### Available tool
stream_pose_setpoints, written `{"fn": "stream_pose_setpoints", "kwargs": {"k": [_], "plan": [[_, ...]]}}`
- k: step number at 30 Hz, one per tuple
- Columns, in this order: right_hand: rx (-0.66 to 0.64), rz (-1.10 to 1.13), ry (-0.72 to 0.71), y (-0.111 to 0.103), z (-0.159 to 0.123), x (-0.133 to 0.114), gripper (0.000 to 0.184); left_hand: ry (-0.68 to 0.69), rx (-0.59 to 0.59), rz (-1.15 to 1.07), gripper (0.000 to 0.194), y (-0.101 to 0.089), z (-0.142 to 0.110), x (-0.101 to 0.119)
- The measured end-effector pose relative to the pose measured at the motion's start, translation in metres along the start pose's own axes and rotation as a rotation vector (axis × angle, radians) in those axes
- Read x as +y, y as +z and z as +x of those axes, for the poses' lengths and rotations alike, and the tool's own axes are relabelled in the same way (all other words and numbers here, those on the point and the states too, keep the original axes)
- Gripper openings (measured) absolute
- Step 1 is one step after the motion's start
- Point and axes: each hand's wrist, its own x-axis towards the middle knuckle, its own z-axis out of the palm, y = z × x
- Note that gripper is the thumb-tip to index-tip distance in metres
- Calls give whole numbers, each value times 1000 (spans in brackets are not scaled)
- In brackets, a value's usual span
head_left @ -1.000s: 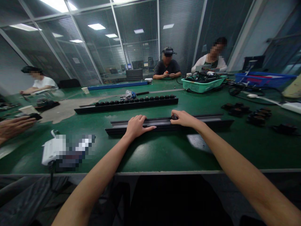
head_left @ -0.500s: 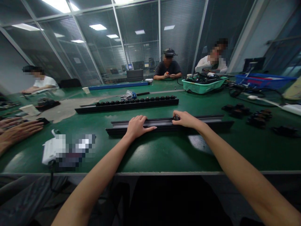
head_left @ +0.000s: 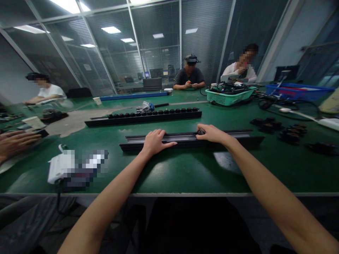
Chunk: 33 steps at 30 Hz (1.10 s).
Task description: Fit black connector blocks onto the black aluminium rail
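A long black channel rail [head_left: 182, 144] lies crosswise on the green table before me. My left hand [head_left: 155, 142] holds it left of its middle, with the fingers over the far edge and the thumb stretched along the near side. My right hand [head_left: 212, 134] pinches a small black part [head_left: 200, 132] at the rail's channel, right of the middle. Its fingers partly hide that part, so I cannot tell whether it sits in the channel. Farther back lies a second black rail [head_left: 143, 119] carrying a row of several black pieces.
Clusters of black parts [head_left: 292, 134] lie at the right. Behind them are a green basket [head_left: 227, 98] of cables and a blue tray [head_left: 296, 92]. A white device [head_left: 59, 167] is at the near left, beside a co-worker's hand [head_left: 18, 141]. Other people sit across the table.
My right hand has shifted slightly right along the rail with the small black part. My left hand stays in place. At the left, the co-worker's hands have moved outward.
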Motion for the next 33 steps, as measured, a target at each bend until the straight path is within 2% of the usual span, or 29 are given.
{"fn": "stream_pose_setpoints", "kwargs": {"k": [18,33], "plan": [[13,15,21,-4,-4,5,20,1,8,17,70,1,0,0],[-46,-20,59,-8,-4,13,22,8,6,16,71,1,0,-1]]}}
